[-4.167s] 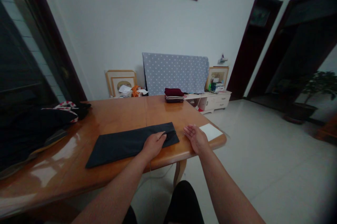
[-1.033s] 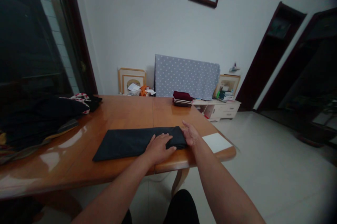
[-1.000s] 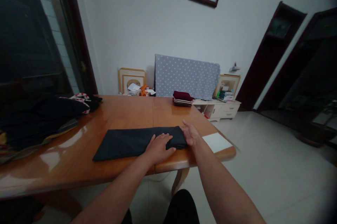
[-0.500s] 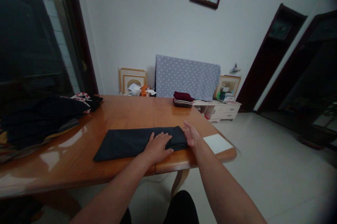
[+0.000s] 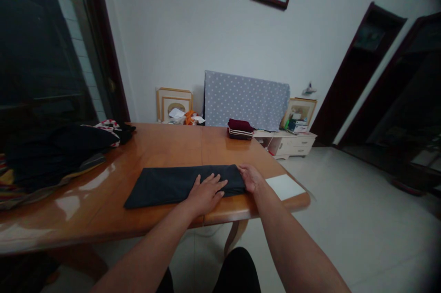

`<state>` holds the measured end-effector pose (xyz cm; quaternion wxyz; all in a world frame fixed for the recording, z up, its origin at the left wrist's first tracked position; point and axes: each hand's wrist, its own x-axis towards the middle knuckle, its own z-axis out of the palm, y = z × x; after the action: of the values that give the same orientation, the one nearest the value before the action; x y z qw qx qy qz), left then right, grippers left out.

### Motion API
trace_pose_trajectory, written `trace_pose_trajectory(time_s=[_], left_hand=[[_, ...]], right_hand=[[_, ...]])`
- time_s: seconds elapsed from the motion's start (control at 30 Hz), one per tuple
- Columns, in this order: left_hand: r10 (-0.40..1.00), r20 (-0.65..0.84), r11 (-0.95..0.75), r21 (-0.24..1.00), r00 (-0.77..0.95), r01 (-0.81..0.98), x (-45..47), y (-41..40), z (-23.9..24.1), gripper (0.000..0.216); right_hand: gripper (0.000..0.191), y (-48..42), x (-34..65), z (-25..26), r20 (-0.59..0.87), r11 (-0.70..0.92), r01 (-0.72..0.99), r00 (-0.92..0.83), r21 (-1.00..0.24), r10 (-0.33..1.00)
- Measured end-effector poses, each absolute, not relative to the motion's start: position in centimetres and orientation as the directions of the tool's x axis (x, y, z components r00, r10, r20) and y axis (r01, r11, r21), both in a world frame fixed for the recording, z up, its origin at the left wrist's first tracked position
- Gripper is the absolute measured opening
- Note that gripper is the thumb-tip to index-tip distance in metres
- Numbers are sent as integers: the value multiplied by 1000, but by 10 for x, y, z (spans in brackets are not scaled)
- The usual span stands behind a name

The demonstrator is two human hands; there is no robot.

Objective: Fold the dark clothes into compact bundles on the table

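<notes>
A dark folded cloth [image 5: 165, 185] lies as a long strip near the front edge of the wooden table [image 5: 161, 146]. My left hand [image 5: 206, 193] rests flat on the cloth's right part, fingers stretched out. My right hand [image 5: 251, 177] is at the cloth's right end, its fingers curled against or under the folded edge; whether they grip it I cannot make out.
A white sheet [image 5: 285, 187] lies on the table's right corner. A small stack of folded maroon and dark cloths [image 5: 240, 128] sits at the far edge. A heap of dark clothes [image 5: 51, 153] covers the left side. Beyond stand a dotted covered panel [image 5: 246, 99] and a low cabinet [image 5: 292, 142].
Four seconds ago my right hand lay open, palm up, beside the cloth; it has since come to the cloth's right end. My left hand's fingers have spread flatter on the cloth.
</notes>
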<state>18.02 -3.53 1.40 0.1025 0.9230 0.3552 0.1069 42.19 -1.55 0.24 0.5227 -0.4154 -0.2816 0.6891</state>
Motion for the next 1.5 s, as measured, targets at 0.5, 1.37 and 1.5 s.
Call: trace_pose_trajectory(time_s=[0.5,1.37,1.5], left_hand=[[704,140,-698,314,696,643,180,-35,10,48],[731,183,-672,362,657,646,179,-37,12,51],[706,152,-696,330,692,638,176,-41,18,49]], right_hand=[[16,-88,426,-10,251,98,301,526,-949,813],[6,-98,411,-7,400,96,718,266,-690,877],[13,-101,410,-13,426,69,768,275,-637,862]])
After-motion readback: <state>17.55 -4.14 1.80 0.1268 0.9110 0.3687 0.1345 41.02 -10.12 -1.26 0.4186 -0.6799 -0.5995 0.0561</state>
